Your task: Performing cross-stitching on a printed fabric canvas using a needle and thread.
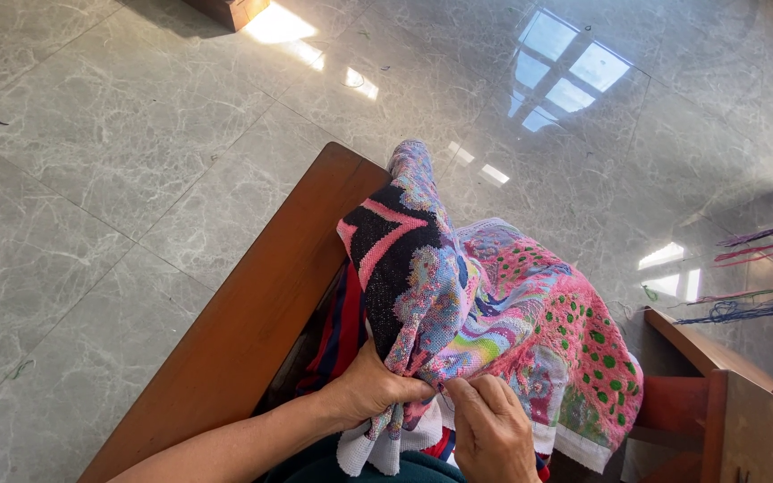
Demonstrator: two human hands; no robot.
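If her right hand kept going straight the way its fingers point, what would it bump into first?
The right hand points up and left, fingertips already pinching the colourful embroidered cloth. Going on, it would press into that bunched cloth, right beside the left hand. Depth is hard to judge.

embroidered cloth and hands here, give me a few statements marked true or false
1. Both hands grip the colourful embroidered cloth. True: the left hand and right hand pinch it near its lower edge.
2. The cloth lies flat on the floor. False: it is bunched up over the person's lap.
3. A wooden armrest runs along the left. True.
4. The floor is carpet. False: it is glossy grey tile.
5. Loose coloured threads hang at the right. True.
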